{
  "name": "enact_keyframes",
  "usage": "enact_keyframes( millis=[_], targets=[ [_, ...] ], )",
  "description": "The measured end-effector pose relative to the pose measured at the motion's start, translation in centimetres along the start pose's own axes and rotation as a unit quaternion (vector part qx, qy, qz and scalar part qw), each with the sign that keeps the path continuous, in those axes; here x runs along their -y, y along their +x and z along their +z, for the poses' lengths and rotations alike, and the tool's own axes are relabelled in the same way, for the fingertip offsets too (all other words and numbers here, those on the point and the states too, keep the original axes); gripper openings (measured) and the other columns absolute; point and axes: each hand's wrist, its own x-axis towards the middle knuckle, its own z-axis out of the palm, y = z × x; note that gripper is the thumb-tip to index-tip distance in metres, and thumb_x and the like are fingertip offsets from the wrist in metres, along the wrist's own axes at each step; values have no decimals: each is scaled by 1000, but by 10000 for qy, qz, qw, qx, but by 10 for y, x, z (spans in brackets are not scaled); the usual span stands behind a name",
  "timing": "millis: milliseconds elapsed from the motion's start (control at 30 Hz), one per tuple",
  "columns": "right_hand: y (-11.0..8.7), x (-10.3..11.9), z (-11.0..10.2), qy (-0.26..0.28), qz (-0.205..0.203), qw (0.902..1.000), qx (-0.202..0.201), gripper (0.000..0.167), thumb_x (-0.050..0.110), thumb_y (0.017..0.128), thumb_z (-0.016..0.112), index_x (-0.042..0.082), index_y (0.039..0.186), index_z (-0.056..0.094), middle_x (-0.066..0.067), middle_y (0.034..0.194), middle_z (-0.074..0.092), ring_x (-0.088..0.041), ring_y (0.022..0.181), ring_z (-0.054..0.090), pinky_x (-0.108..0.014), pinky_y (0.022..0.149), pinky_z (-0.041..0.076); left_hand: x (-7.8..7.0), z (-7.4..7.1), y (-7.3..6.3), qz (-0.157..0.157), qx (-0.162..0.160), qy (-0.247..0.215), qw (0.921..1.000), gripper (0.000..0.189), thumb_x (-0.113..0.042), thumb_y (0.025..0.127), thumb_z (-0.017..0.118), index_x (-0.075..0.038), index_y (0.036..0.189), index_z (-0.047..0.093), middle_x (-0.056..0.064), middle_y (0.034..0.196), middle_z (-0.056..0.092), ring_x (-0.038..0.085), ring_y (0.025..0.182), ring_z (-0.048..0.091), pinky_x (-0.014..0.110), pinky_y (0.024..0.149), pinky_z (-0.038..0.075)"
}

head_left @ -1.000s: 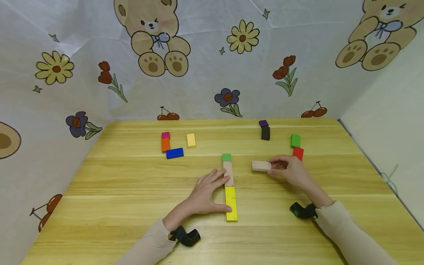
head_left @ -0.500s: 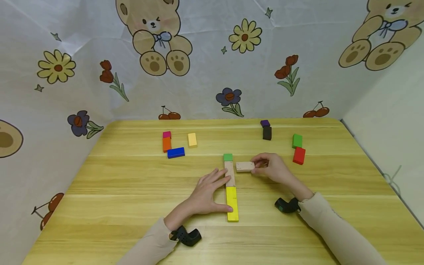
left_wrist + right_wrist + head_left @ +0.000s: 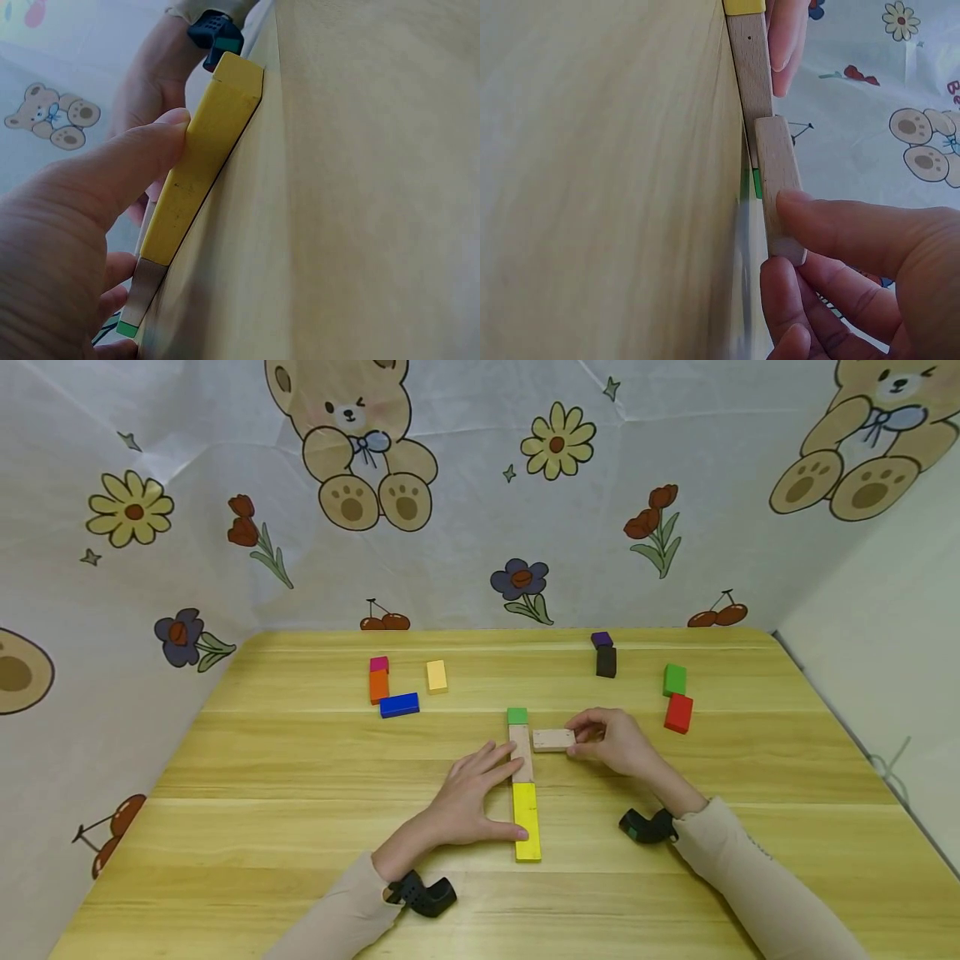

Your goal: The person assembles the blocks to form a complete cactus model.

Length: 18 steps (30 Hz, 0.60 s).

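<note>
A straight row on the table runs from a yellow block (image 3: 527, 823) at the near end, through a plain wooden block (image 3: 523, 764), to a small green block (image 3: 517, 717) at the far end. My left hand (image 3: 468, 802) lies spread along the row's left side, thumb on the yellow block and fingertips on the plain one. In the left wrist view the thumb (image 3: 161, 139) presses the yellow block's side. My right hand (image 3: 618, 742) pinches the end of a second plain wooden block (image 3: 552, 741) between thumb and fingers. That block points crosswise at the row, its free end close beside it.
At the back left are pink (image 3: 379, 665), orange (image 3: 379, 687), blue (image 3: 400, 705) and pale yellow (image 3: 437, 677) blocks. Purple (image 3: 602, 640) and black (image 3: 606, 662) blocks stand back right, with green (image 3: 675, 680) and red (image 3: 678, 713) ones farther right. A printed cloth hangs behind the table.
My right hand has brought the second plain wooden block leftward, from beside the red block to near the row, slowing in the last half second. The left hand has stayed in place.
</note>
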Motion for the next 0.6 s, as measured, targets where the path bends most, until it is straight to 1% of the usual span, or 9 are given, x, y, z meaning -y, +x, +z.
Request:
enact_keyframes(
  millis=[267,600],
  targets=[
    [0,-3,4,20,-116,9999,110,28,9,79,81,2,105,70,-10,88,69,-17,78,59,-23,65,47,1,0,1,20,-12,12,10000,95,-56,75,78,-19,152,37,-3,164,19,29,152,12,55,118,16],
    [1,-3,7,-4,-126,9998,169,28,8,80,80,2,105,70,-9,88,68,-17,79,59,-23,67,48,3,1,1,-11,-12,13,10000,95,-56,74,78,-19,152,38,-5,164,19,27,152,12,54,118,16]
  ],
)
